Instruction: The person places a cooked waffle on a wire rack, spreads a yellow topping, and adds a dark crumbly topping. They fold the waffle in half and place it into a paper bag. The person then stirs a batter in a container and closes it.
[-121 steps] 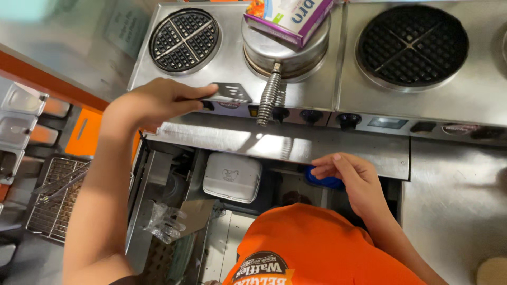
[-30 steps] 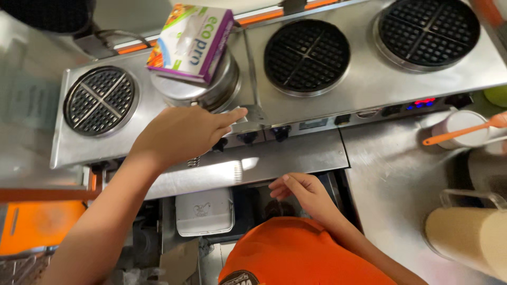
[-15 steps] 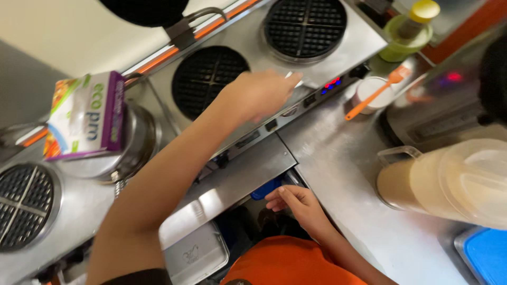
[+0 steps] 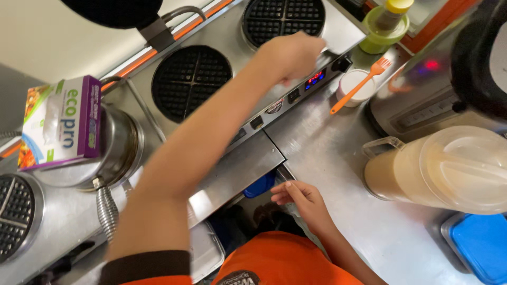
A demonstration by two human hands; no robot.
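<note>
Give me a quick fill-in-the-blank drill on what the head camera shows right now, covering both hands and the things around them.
1. The left hand reaches over the front edge of the waffle iron farthest to the ____.
2. The right hand rests at the edge of the steel counter, beside a ____ container under the shelf.
3. The small white cup holds an ____ fork.
4. The batter pitcher is closed with a ____.

Missing words: right; blue; orange; lid
</note>
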